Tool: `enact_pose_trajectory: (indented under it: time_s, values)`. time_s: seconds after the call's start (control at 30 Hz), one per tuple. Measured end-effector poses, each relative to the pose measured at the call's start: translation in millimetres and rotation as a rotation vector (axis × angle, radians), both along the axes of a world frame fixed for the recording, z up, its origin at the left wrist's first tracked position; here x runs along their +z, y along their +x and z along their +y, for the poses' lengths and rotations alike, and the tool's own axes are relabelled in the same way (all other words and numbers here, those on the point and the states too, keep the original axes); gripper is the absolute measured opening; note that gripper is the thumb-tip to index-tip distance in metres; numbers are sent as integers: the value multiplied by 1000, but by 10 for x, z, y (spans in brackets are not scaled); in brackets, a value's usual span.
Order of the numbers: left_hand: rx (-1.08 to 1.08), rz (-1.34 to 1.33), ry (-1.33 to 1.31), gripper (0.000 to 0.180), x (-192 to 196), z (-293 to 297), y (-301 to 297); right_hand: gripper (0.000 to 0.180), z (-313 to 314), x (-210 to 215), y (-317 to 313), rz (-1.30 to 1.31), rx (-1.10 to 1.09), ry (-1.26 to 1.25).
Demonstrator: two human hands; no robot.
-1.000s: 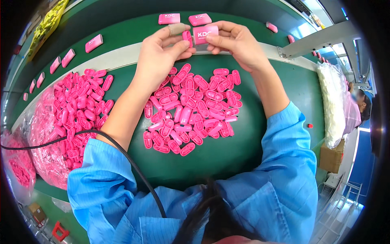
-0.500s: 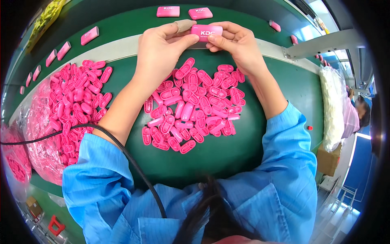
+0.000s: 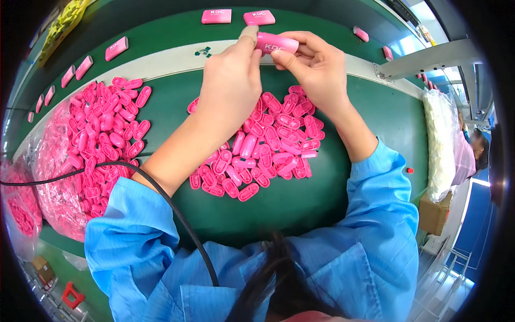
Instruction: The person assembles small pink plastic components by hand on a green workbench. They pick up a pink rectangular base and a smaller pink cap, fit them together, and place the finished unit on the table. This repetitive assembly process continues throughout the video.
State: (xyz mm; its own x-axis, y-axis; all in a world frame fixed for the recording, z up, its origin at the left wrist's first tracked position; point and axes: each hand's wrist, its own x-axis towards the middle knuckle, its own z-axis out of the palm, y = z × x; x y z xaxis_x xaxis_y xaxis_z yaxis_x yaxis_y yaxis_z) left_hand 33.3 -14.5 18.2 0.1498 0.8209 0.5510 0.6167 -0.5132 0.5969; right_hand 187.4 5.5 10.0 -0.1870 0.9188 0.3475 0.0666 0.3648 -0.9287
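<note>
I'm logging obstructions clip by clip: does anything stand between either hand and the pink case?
Nothing visible does. The right hand holds the pink case, and the left hand is at its left end; whether it touches is unclear. The pink pieces lie nearer the body, out of the way.

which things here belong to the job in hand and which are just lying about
Seem to belong:
pink case in the right hand
loose pink pieces in the middle
pink heap at the left
two pink cases on the far side

Seem just lying about:
small red piece at the right
cardboard box
yellow bundle
</note>
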Motion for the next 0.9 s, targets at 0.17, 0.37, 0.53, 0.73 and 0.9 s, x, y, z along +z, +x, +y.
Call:
enact_pose_trajectory:
  time_s: [0.17, 0.37, 0.53, 0.73, 0.9]
  values:
    - [-53, 10, 120, 31, -8, 59, -21, 23, -4, 5, -43, -34, -75, 34]
    - [-94, 159, 149, 36, -18, 271, -285, 36, 476, -153, 310, -98, -147, -126]
    - [-300, 475, -434, 22, 387, 138, -375, 37, 814, -268, 512, -55, -335, -95]
    - [-315, 493, -355, 16, 309, 82, -384, 34, 1021, -268, 880, -319, -492, 4]
    - [-280, 68, -334, 18, 328, 115, -240, 42, 1452, -517, 1757, -1165, -895, 399]
